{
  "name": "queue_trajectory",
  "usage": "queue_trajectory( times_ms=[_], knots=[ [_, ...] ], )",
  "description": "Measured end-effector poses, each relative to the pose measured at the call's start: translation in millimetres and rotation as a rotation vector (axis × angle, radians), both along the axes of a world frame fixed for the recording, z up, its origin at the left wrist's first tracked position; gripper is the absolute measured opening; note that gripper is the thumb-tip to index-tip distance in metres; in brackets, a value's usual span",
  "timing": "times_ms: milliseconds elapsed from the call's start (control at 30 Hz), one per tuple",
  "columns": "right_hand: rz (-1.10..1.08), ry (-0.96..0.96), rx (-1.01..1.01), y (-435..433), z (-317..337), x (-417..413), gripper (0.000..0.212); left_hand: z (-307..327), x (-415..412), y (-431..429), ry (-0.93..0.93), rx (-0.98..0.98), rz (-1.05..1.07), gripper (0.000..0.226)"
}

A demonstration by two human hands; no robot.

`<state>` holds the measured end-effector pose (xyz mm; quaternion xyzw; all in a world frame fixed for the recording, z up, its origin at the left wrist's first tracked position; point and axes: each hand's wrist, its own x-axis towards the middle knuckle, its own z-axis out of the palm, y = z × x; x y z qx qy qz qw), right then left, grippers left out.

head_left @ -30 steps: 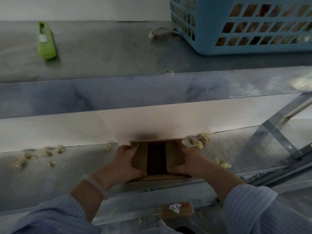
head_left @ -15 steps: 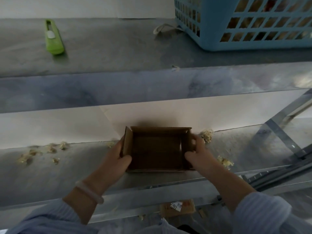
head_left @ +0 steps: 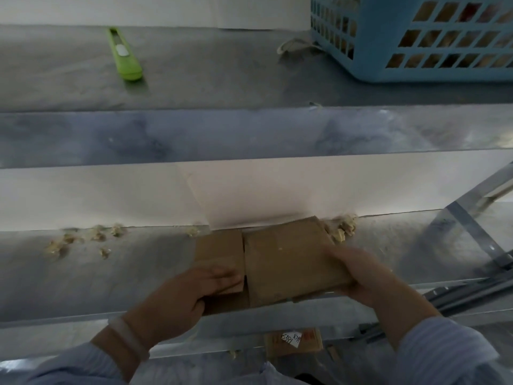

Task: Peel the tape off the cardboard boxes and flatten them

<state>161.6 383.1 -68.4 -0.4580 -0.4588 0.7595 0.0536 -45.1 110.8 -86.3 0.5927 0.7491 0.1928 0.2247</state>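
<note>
Flattening box: the cardboard box (head_left: 288,259) is lying almost flat on the lower shelf (head_left: 111,273), around 6 o'clock in the view, with its broad face turning up and its side flap (head_left: 219,254) spreading toward 9 o'clock.
Left hand: the left hand (head_left: 177,298) is clamping the flap's near edge, with the fingers lying on top and the thumb tucking under.
Right hand: the right hand (head_left: 369,276) is curling its fingers round the box's 3 o'clock edge and holding it down.
Tape: no strip is showing on the upturned face; I cannot tell whether any is clinging underneath.
Scraps: crumpled tape scraps (head_left: 342,230) are sitting just beside the box at 1 o'clock, and more are lying well apart at 9 o'clock.
Upper shelf: a green knife (head_left: 125,55) is resting at 11 o'clock and a blue basket (head_left: 388,37) at 1 o'clock.
Risk: the near edge is overhanging the shelf lip, so uneven pressing is likely to tip the box off. Leftover tape at a seam could be keeping a corner springing back up.
Change: half a second ago the box was standing open like a tray with a hand on each side wall. Now its walls are collapsing and the flap is splaying out.
</note>
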Motion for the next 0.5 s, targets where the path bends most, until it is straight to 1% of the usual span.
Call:
queue_trajectory(
  times_ms=[33, 100, 133, 200, 233, 367, 467, 500],
  knots=[
    [0.036, -0.066, 0.062, -2.4, -7.7, 2.1, 0.036, -6.9, -0.4, -0.7, 0.006, -0.044, -0.029, 0.071],
    [0.111, -0.183, 0.185, -8.2, -27.2, 4.8, 0.034, -24.3, -1.3, -3.0, 0.051, -0.131, -0.057, 0.054],
    [0.151, -0.239, 0.262, -12.8, -35.1, 5.5, 0.034, -32.6, 0.0, -3.2, 0.083, -0.169, -0.042, 0.055],
    [0.214, -0.357, 0.47, -20.8, -47.4, 2.8, 0.041, -44.3, 6.4, 3.8, 0.181, -0.181, 0.062, 0.075],
    [0.241, -0.397, 0.567, -23.7, -50.9, 0.7, 0.045, -46.7, 9.8, 10.8, 0.231, -0.174, 0.117, 0.077],
    [0.35, -0.517, 0.883, -28.5, -52.1, -2.4, 0.06, -59.5, 20.9, 35.5, 0.358, -0.162, 0.181, 0.071],
    [0.599, -0.676, 1.244, -27.3, -48.1, -6.8, 0.066, -73.8, 20.3, 39.6, 0.392, -0.099, 0.194, 0.075],
    [0.678, -0.654, 1.329, -27.6, -48.7, -11.1, 0.066, -75.0, 19.7, 40.7, 0.4, -0.093, 0.202, 0.078]
  ],
)
